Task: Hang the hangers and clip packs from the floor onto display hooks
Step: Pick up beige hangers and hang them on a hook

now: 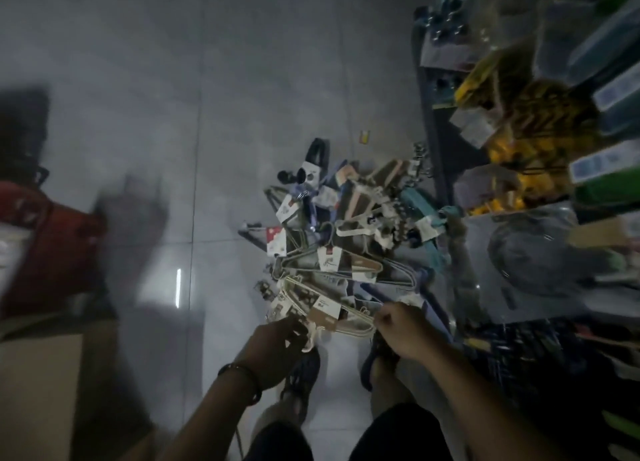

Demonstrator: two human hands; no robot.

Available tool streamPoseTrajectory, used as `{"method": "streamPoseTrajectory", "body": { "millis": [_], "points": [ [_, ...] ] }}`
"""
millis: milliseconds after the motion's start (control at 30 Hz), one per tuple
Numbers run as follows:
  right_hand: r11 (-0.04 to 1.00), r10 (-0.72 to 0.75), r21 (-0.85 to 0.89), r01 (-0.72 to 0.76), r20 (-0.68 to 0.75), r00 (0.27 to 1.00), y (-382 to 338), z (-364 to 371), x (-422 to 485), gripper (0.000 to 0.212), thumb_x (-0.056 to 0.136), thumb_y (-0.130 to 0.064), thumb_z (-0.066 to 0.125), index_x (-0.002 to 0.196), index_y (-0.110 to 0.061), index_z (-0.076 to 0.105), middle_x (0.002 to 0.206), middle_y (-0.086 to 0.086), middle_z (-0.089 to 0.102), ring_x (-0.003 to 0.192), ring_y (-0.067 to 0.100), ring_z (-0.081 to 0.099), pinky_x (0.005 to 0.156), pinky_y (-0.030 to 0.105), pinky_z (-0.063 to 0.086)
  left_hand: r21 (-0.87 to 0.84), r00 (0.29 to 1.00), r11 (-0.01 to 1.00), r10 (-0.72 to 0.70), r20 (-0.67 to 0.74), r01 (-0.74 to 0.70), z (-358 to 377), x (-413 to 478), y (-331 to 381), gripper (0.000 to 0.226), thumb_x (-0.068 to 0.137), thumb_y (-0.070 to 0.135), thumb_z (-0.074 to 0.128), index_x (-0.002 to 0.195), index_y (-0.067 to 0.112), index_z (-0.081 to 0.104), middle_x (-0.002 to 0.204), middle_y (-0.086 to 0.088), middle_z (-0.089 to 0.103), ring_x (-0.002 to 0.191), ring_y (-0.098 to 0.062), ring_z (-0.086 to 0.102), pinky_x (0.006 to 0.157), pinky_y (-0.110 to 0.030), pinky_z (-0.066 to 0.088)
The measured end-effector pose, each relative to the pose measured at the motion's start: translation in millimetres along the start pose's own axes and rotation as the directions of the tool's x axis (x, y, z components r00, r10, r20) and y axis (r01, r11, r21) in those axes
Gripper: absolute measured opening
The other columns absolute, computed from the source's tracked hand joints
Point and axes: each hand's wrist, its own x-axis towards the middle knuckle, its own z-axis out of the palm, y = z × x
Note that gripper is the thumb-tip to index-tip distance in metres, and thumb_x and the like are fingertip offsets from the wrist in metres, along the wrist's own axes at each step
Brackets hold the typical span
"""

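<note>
A heap of hangers and clip packs [341, 239] lies on the grey tiled floor [214, 121], just ahead of my feet. At its near edge is a bundle of cream hangers with a cardboard label [327, 310]. My left hand [277, 339] grips the bundle's left end, fingers curled round the pale hooks. My right hand [403, 329] pinches the bundle's right end. Grey, teal and blue hanger bundles with white tags lie farther back in the heap.
A display rack [540, 142] full of hanging packs, yellow ones among them, rises on the right, close to the heap. A red basket [52, 239] and a cardboard box [38, 384] stand at the left. My sandalled feet [301, 381] are under my hands.
</note>
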Motion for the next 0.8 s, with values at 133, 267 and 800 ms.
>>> {"method": "streamPoseTrajectory", "body": {
  "millis": [133, 267, 800],
  "points": [
    [0.991, -0.044, -0.122, 0.047, 0.027, 0.999, 15, -3, 103, 0.035, 0.105, -0.028, 0.056, 0.072, -0.032, 0.045, 0.07, -0.01, 0.05, 0.064, 0.003, 0.049, 0.06, 0.026, 0.042, -0.112, 0.996, 0.99, -0.091, -0.024, 0.088, 24, 114, -28, 0.024, 0.105, 0.028, 0.057, 0.125, 0.024, 0.069, 0.122, 0.002, 0.073, 0.107, -0.015, 0.066, 0.094, -0.028, 0.053],
    [0.969, -0.106, -0.218, 0.118, 0.066, 0.992, 27, 28, 226, 0.014, 0.104, -0.031, 0.059, 0.091, -0.024, 0.059, 0.086, -0.005, 0.063, 0.077, 0.011, 0.061, 0.07, 0.033, 0.052, -0.167, 0.985, 0.973, -0.167, -0.037, 0.159, 48, 254, -70, 0.029, 0.106, 0.025, 0.055, 0.133, 0.018, 0.063, 0.127, -0.007, 0.071, 0.1, -0.018, 0.067, 0.085, -0.025, 0.054],
    [0.793, -0.238, -0.551, 0.26, 0.112, 0.965, 110, 220, 479, 0.036, 0.1, -0.028, 0.056, 0.132, -0.013, 0.061, 0.141, 0.012, 0.055, 0.135, 0.032, 0.047, 0.112, 0.043, 0.039, -0.425, 0.919, 0.876, -0.336, -0.205, 0.225, 127, 531, -187, 0.032, 0.106, 0.034, 0.053, 0.128, 0.015, 0.067, 0.123, -0.014, 0.07, 0.113, -0.032, 0.065, 0.099, -0.043, 0.054]
  ]
}}
